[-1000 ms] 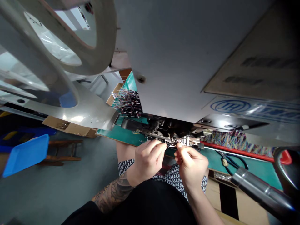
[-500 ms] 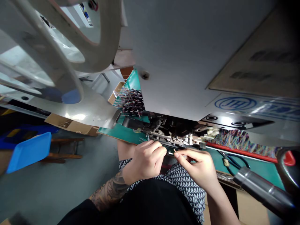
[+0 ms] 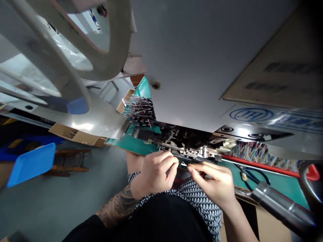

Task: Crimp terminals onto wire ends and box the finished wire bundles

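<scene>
In the head view, my left hand [image 3: 160, 170] is closed, its thumb and forefinger pinched at the front edge of the machine. What those fingertips hold is too small to make out. My right hand [image 3: 214, 179] faces it, a short gap away, pinching a thin wire [image 3: 184, 164] whose pale end points toward the left fingertips. Just beyond both hands lies the metal mechanism [image 3: 186, 147] of the crimping machine [image 3: 191, 67]. The rest of the wire is hidden by my right fingers.
A pile of dark wires [image 3: 140, 110] lies on the green mat [image 3: 133, 143] at left. Many-coloured wires [image 3: 259, 154] fill a red-edged tray [image 3: 275, 167] at right, with pliers [image 3: 249, 175] nearby. A metal tube [image 3: 282, 203] juts in at lower right. A blue stool [image 3: 32, 164] stands left.
My right hand has shifted slightly, and the pale wire end now shows more clearly between the hands. My left hand has hardly moved; the view has tilted a little.
</scene>
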### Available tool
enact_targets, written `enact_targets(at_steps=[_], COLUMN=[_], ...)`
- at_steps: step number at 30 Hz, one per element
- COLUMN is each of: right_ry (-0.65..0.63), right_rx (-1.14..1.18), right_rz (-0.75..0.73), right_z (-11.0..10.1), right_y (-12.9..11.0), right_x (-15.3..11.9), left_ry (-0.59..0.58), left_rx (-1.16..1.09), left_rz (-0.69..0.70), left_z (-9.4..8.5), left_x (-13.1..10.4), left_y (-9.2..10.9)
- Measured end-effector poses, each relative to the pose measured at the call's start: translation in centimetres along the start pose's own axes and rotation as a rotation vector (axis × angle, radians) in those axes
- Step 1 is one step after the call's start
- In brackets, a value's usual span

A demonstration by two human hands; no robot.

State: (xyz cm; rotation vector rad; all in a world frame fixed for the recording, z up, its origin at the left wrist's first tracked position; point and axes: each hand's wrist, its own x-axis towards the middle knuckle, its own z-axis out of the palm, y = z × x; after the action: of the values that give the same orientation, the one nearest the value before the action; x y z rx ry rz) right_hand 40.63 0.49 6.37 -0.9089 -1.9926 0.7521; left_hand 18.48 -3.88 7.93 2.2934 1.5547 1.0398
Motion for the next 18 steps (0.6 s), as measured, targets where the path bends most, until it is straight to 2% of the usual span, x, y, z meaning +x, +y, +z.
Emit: enact_targets(at_steps=[3,6,9,11,14,16,18], right_ry=[-0.004,-0.017,0.079,0.248,0.487,0.550,0.551], right_rx=[-0.106,-0.157,-0.147,-0.153,-0.152,-0.107,-0.054], right_rz=[-0.119,-0.138,-0.118,-0.046,0.167,0.302,0.387], right_z=[-0.2,0.0,0.7,1.5,3.0,3.9,4.4], right_y=[-0.3,-0.4,-0.6,-0.9,-1.3,-1.3,-1.1], right_x=[0.2,0.2,0.2,0.1,-0.2,-0.4,-0.6], left_ry=[-0.008,-0.014,0.008,0.057,0.127,0.147,0.158], left_rx=[0.029,0.056,0.037,0.029,0.048,0.061,0.069], left_rz=[0.018,0.026,0.019,0.009,-0.011,-0.031,-0.043], left_z=[0.0,0.2,0.4,0.7,1.2,1.5,1.7], left_x=[0.1,0.2,0.2,0.3,0.5,0.5,0.5], left_y=[0.0,0.0,0.1,0.4,0.8,0.9,0.9])
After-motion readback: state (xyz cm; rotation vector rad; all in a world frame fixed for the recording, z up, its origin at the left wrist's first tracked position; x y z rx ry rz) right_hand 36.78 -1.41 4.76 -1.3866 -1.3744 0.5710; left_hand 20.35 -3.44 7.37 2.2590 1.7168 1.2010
